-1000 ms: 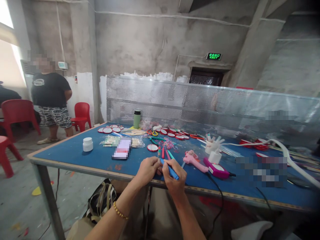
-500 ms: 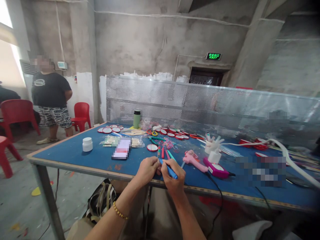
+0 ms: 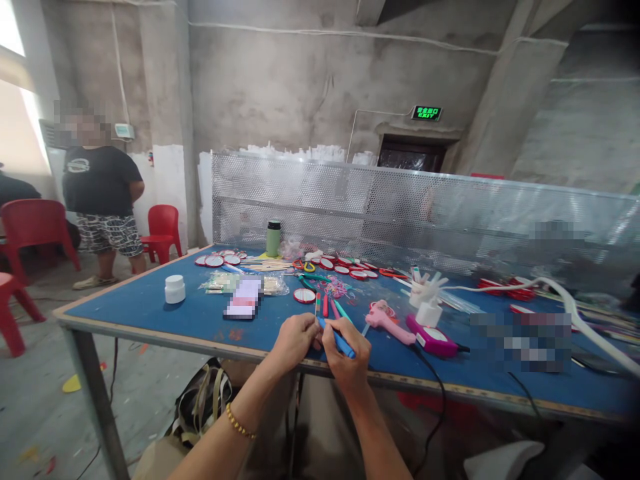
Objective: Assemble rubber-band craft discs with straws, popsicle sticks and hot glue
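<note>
My right hand (image 3: 347,347) is closed round a blue marker pen (image 3: 344,343) and holds it at a slant like a writing tool. Its tip end points toward my left hand (image 3: 296,341), which is closed just beside it at the table's front edge. From the left fingers a thin wooden stick (image 3: 318,305) with coloured bands seems to rise; its lower part is hidden. Right beyond the hands lie a red marker (image 3: 325,307), a pink marker (image 3: 335,308) and a green marker (image 3: 343,311). A round red-rimmed disc (image 3: 305,295) lies behind them.
On the blue table (image 3: 200,333) are a phone (image 3: 244,297), white jar (image 3: 175,289), green bottle (image 3: 273,239), pink glue gun (image 3: 390,323) and purple box (image 3: 433,336). A perforated metal screen (image 3: 300,193) borders the back. A person (image 3: 103,187) stands at left near red chairs.
</note>
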The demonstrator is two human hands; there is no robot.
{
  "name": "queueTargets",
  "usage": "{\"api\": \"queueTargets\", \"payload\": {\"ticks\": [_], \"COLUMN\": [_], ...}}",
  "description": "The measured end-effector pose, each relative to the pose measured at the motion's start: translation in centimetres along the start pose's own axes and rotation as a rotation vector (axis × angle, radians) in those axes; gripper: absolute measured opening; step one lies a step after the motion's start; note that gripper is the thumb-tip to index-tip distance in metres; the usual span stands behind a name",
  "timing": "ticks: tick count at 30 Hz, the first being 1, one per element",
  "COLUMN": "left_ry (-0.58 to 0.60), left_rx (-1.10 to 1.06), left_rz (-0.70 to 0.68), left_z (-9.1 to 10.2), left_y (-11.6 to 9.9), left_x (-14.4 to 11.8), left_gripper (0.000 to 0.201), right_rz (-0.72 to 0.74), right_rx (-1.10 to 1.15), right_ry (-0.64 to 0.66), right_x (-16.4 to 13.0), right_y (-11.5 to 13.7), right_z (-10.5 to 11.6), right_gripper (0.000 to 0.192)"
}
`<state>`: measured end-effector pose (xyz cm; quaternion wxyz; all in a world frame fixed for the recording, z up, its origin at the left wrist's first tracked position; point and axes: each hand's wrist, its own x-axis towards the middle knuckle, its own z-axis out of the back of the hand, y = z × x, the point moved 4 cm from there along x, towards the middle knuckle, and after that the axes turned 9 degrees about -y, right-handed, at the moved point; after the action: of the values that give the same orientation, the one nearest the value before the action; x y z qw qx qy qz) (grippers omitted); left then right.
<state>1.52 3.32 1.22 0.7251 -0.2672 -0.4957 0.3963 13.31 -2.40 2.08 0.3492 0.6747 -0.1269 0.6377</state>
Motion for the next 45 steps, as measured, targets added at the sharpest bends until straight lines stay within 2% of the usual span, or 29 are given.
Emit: {"api": "queueTargets", "payload": {"ticks": [38, 45], "left_ry": [0.017, 0.001], "left_rx": [-0.049, 0.013], "left_rz": [-0.001, -0.014], "left_z": [-0.14, 0.0], "left_y": [0.02, 0.03], "left_x": [-0.04, 0.06], "left_gripper": [0.03, 0.029], "right_rz": [0.001, 0.003], "right_rx": [0.004, 0.002], "right_ry": [-0.037, -0.019], "right_x": [-0.22, -0.07], "right_y": [-0.15, -0.11], "right_z": [0.13, 0.07], "right_gripper": [0.009, 0.01]}}
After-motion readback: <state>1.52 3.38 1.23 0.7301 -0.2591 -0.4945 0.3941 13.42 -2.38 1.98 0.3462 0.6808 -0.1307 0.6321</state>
